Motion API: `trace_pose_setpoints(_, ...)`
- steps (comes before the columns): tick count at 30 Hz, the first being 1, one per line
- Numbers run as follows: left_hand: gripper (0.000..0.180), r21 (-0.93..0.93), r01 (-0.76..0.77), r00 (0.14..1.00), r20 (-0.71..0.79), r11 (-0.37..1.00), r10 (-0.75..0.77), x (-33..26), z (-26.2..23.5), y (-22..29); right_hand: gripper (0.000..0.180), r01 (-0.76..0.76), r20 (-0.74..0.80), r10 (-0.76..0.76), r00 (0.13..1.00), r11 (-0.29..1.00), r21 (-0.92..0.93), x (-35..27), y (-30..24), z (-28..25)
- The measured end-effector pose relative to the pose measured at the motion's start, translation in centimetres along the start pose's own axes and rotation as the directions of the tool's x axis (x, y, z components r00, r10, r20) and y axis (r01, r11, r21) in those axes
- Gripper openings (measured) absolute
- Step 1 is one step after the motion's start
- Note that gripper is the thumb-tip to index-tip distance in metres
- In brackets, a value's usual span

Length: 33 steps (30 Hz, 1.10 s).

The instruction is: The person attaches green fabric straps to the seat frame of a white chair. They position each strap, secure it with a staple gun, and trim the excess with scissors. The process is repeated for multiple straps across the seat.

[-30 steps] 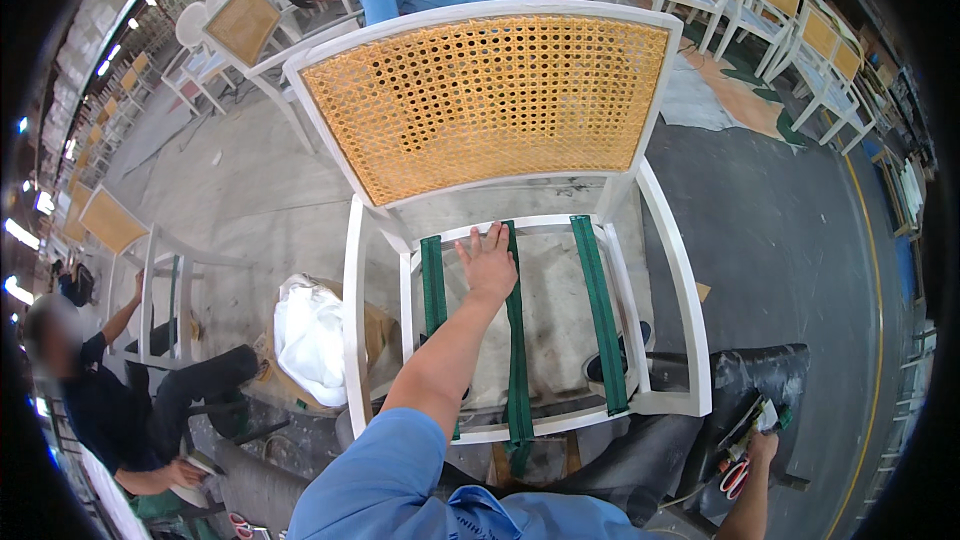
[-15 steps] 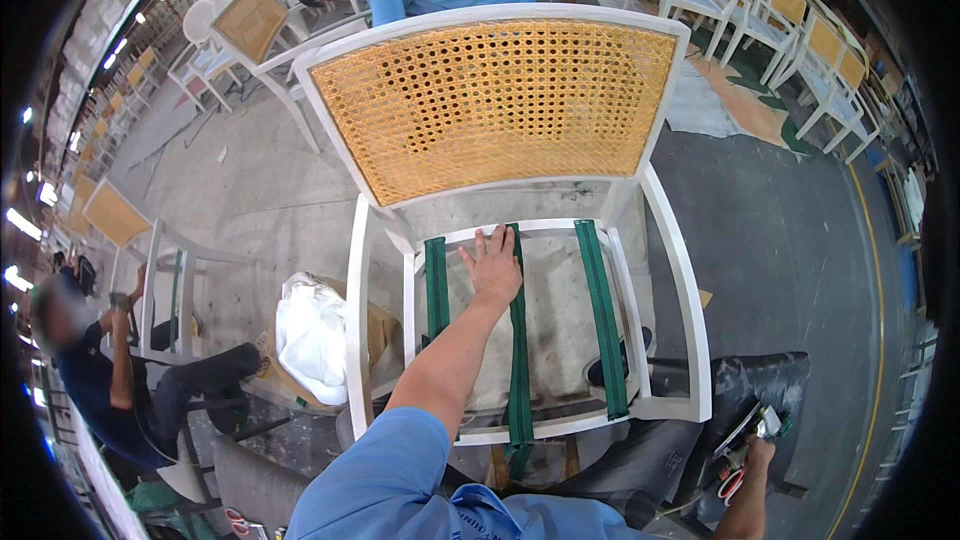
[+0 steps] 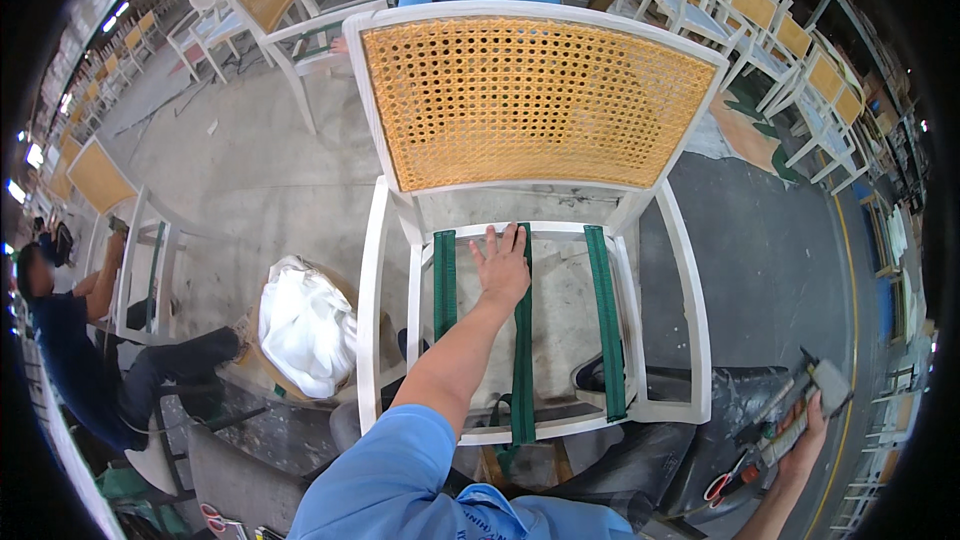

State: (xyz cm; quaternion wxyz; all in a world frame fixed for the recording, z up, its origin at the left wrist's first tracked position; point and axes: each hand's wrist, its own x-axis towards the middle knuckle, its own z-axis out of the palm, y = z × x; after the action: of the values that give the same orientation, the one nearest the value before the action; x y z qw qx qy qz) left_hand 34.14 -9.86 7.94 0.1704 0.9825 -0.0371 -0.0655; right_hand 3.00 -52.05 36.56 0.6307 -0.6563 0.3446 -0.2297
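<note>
A white chair frame (image 3: 700, 355) with a woven cane back (image 3: 540, 105) stands before me. Several green webbing straps run from front to back over its open seat; the right strap (image 3: 607, 325) and left strap (image 3: 445, 285) lie at the sides. Fingers spread, my left hand (image 3: 503, 275) lies at the far seat rail over the middle strap (image 3: 523, 370). The loose end of that strap hangs below the front rail. Off to the right, above my leg, my right hand (image 3: 803, 440) grips a grey staple gun (image 3: 825, 385).
Red-handled scissors (image 3: 718, 488) lie near my right thigh, and another pair (image 3: 215, 520) at the lower left. A sack of white cloth (image 3: 305, 330) stands left of the chair. Co-workers handle chairs at the left and far side. Finished chairs (image 3: 750, 5) line the back right.
My right hand has lifted the staple gun up and to the right, off my leg. The left hand stays on the middle strap at the far rail. The view has shifted slightly.
</note>
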Motion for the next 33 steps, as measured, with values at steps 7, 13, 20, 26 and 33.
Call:
trace_pose_setpoints(7, 0.066, -0.04, -0.034, 0.995, -0.099, 0.999, 0.03, 0.0, 0.6, -0.8, 0.026, 0.023, 0.512, 0.074, 0.856, 0.983, -0.182, -1.1, 1.4, 21.5)
trace_pose_setpoints(13, 0.069, -0.031, -0.047, 0.979, -0.202, 0.998, 0.04, 0.0, 1.8, -1.5, 0.03, -0.078, 0.676, 0.259, 0.69, 0.955, -0.286, -0.1, 9.7, 39.1)
trace_pose_setpoints(20, 0.069, -0.063, -0.023, 0.982, -0.187, 0.998, 0.011, 0.4, 2.4, -1.9, 0.031, -0.088, 0.622, 0.322, 0.713, 0.922, -0.377, 1.7, 15.6, 47.5)
trace_pose_setpoints(26, 0.066, -0.124, -0.037, 0.99, -0.139, 0.992, 0.019, 0.3, 2.0, -2.2, 0.031, -0.074, 0.634, 0.315, 0.707, 0.924, -0.376, 2.5, 17.2, 49.5)
trace_pose_setpoints(33, 0.068, -0.138, -0.03, 0.993, -0.12, 0.99, 0.013, 0.5, 2.7, -2.3, 0.03, -0.047, 0.653, 0.304, 0.694, 0.924, -0.38, 2.5, 17.4, 50.4)
